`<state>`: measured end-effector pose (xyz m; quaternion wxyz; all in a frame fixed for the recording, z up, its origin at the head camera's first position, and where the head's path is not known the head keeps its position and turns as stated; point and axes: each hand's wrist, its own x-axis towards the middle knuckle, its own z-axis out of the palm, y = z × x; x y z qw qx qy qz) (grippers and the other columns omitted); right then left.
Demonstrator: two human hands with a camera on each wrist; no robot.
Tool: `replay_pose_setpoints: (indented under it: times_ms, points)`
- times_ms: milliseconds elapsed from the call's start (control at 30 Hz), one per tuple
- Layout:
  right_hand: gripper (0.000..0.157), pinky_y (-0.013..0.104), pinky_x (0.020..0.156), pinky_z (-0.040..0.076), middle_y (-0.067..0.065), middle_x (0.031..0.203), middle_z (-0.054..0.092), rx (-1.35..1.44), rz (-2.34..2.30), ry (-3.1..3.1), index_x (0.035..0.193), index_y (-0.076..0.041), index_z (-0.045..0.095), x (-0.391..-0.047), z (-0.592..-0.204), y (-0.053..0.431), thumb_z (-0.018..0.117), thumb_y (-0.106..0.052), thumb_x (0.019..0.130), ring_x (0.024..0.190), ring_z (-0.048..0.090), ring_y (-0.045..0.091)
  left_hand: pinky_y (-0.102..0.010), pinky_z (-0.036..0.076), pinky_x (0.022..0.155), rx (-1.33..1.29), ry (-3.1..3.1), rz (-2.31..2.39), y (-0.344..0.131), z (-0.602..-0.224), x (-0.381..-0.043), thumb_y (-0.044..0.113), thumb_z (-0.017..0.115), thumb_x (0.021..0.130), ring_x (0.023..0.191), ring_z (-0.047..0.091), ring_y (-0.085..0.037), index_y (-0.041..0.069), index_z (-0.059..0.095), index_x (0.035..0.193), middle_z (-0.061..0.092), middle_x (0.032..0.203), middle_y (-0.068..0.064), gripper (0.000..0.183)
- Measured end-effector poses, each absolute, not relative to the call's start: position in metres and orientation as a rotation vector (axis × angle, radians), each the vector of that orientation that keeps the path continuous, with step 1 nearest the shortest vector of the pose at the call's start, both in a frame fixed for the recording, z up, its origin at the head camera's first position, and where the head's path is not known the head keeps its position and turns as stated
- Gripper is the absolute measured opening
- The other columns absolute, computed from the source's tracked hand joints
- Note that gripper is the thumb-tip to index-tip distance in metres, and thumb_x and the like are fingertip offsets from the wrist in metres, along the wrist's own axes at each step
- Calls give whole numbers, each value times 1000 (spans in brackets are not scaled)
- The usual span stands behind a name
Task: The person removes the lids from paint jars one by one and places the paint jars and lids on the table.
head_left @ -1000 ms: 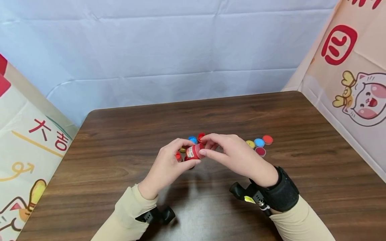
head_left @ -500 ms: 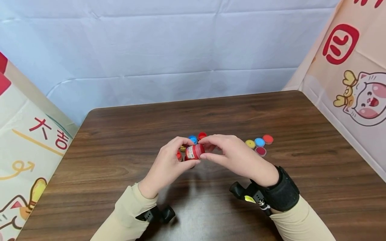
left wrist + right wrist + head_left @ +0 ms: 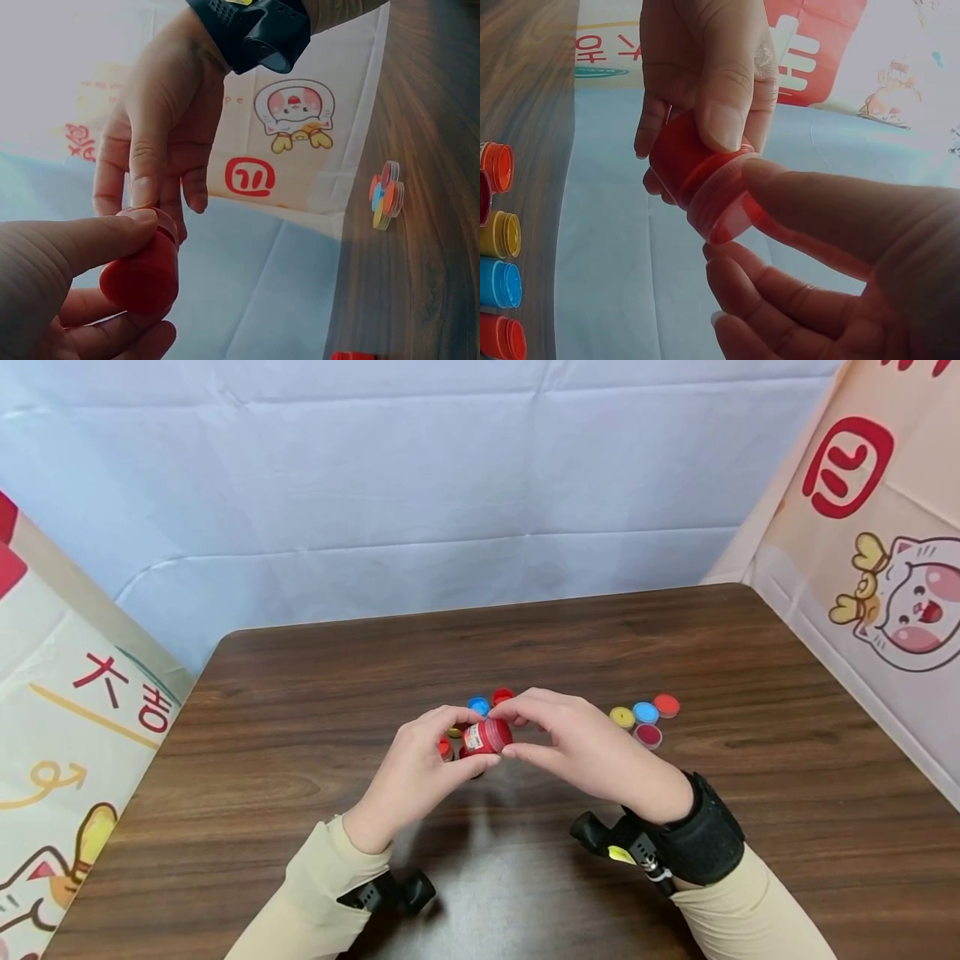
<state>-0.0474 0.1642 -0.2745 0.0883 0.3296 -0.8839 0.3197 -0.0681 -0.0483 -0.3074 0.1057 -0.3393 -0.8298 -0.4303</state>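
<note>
My left hand [image 3: 420, 764] grips a small red paint jar [image 3: 480, 739] with a white label, tipped sideways above the table. In the right wrist view its translucent lid [image 3: 724, 204] sits on the mouth end. My right hand [image 3: 585, 747] pinches that lid, thumb at the near side and index finger at the far side. Behind the left hand stand several uncapped jars: a blue jar [image 3: 478, 705], a red jar [image 3: 502, 695] and an orange-red jar [image 3: 446, 749]. A yellow jar [image 3: 501, 234] and part of a dark red one show in the right wrist view.
Right of the right hand, loose lids lie close together on the wooden table [image 3: 315, 693]: a yellow lid [image 3: 622, 718], a blue lid [image 3: 646, 713], an orange-red lid [image 3: 666, 705] and a dark red lid [image 3: 648, 737]. Cloth backdrops [image 3: 450, 485] stand around the table.
The right index finger has lifted slightly and shifted along the lid. The jar's lid end has tilted a little, while the left hand stays almost in place.
</note>
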Motion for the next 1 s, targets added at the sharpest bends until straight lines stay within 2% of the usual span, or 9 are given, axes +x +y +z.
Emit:
replay_pose_setpoints:
  times_ms: [200,400,500,633,733,867,1000]
  points:
    - [40,25,72,50,-4,104,59,994,966,-2627,115,-11,60,-47,-273,164,75,-16,79,97,57,12,-23,42,54,-980,-2479,-1316,-48,-308,-68,21,80,75,62,47,-8,14,60,105,57,95,8,37]
    - [41,25,67,52,-3,105,57,1011,1006,-2629,117,-10,58,-47,-274,163,75,-15,79,98,56,11,-23,42,54,-975,-2482,-1305,-48,-308,-68,21,80,74,62,47,-10,14,60,105,57,93,8,37]
    - [47,24,65,52,-3,107,57,991,1022,-2642,121,-10,56,-47,-273,163,75,-19,79,99,55,11,-23,42,55,-978,-2476,-1312,-49,-308,-68,20,80,74,64,48,-12,14,59,105,57,94,8,38]
    - [52,27,73,51,-4,109,59,886,1054,-2689,126,-9,55,-47,-272,162,73,-29,81,101,56,12,-23,43,58,-992,-2457,-1300,-49,-308,-69,18,81,73,70,49,-13,13,58,105,55,97,6,40]
    - [45,29,76,50,-7,102,63,823,1080,-2741,122,-11,57,-48,-272,160,69,-33,85,95,58,8,-27,46,60,-1004,-2440,-1290,-49,-309,-69,16,81,73,75,50,-15,12,56,105,53,98,4,41]
    - [33,26,70,50,-10,89,63,847,1069,-2779,114,-13,62,-49,-273,159,66,-32,87,82,58,3,-33,48,62,-1011,-2425,-1287,-48,-308,-68,11,82,71,78,50,-15,11,54,103,51,99,3,42]
    - [31,25,70,49,-11,90,62,901,1039,-2749,112,-13,62,-48,-274,159,68,-28,86,83,57,4,-30,48,61,-1023,-2423,-1248,-48,-307,-68,12,82,71,77,49,-10,11,55,103,53,99,4,42]
